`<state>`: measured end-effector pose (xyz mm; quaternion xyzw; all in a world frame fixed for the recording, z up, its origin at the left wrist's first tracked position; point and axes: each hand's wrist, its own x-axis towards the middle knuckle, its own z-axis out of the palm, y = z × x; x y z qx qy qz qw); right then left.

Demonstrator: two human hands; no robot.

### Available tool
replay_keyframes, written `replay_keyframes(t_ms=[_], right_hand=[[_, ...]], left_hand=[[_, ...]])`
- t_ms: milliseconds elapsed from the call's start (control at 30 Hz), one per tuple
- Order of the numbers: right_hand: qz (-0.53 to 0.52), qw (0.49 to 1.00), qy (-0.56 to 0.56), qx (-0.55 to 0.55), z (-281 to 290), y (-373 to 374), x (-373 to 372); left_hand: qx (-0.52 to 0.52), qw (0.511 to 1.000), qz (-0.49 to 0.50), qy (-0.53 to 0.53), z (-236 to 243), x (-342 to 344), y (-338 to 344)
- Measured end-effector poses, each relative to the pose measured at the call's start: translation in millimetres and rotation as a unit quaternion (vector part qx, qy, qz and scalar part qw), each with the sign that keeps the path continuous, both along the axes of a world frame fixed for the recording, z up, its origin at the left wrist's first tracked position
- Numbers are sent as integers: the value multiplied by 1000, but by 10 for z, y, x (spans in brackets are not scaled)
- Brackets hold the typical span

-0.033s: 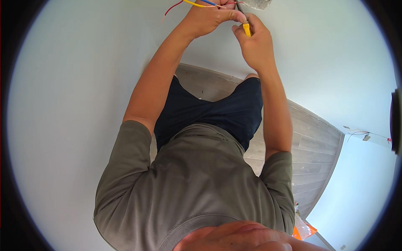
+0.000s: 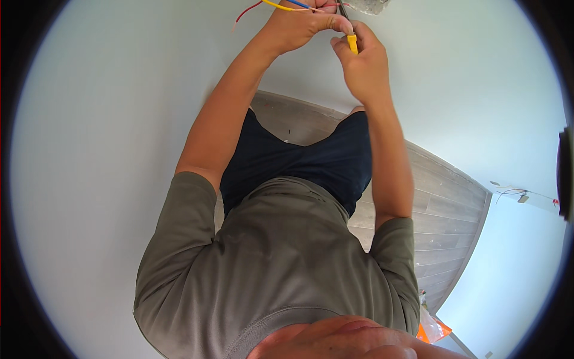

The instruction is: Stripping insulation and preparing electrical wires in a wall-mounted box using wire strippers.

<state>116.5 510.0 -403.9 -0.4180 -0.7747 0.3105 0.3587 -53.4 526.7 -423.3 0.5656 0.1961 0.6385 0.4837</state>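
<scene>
At the top of the view my left hand point(image 2: 296, 27) is closed on a bunch of electrical wires, red, yellow point(image 2: 277, 5) and blue point(image 2: 296, 3), some with bare copper ends. Its thumb reaches across to a tool with a yellow handle point(image 2: 353, 44) and a dark metal shaft. My right hand point(image 2: 362, 66) grips that handle, fingers curled round it, just right of my left thumb. The tool's tip lies among the wires at the frame's upper edge, too small to make out. A rough grey patch point(image 2: 368, 5) in the white wall is just beyond.
My knees are close to the white wall point(image 2: 454, 84), over a grey plank floor point(image 2: 442, 221). At the far right, loose wires and a small box point(image 2: 522, 198) are on another stretch of wall. An orange and clear plastic bag point(image 2: 435, 326) lies at the lower right.
My right hand, forearm and the yellow handle have shifted very slightly down and to the left. My left hand looks unmoved.
</scene>
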Motion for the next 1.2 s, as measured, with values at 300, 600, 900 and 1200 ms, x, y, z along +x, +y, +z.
replay_keyframes(t_ms=[300,600,900,1200], right_hand=[[-158,974,62,150,-393,-85,-244],[-88,989,110,43,-360,-163,-69],[79,892,316,-314,-167,-139,105],[30,980,152,123,-571,-438,562]], left_hand=[[-19,998,-2,55,74,-55,-36],[71,874,158,454,285,-124,-224],[99,858,325,386,73,66,-162],[121,798,494,323,-62,411,-189]])
